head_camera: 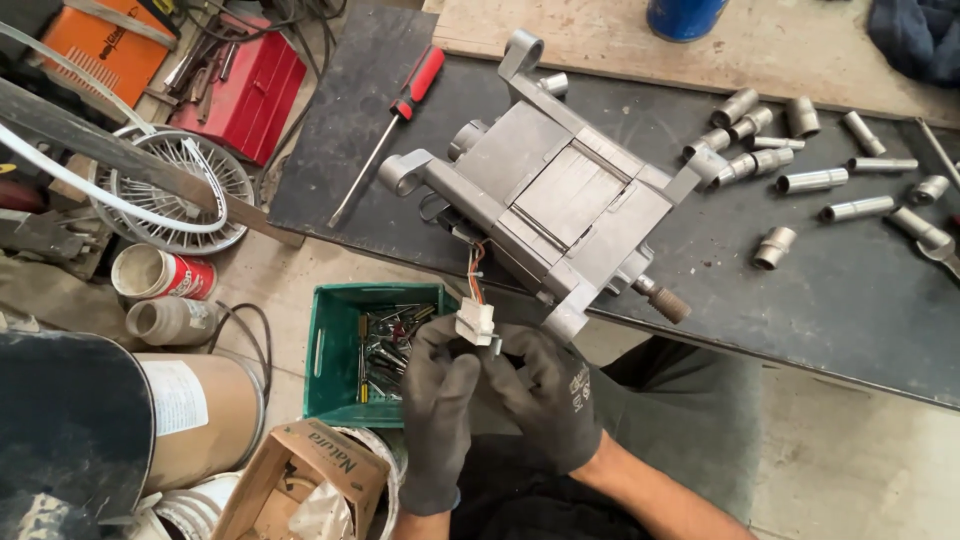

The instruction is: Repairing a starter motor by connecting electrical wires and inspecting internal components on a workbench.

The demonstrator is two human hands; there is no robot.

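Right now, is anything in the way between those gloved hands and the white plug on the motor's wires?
Nothing visible. The left hand and right hand already pinch the white plug directly. Only its short wires run up to the grey motor on the dark bench.

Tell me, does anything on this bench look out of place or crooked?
The grey motor lies askew across the dark mat, its shaft end poking past the bench edge. Loose sockets lie scattered at all angles. The left hand and right hand hold the white connector on the motor's wires.
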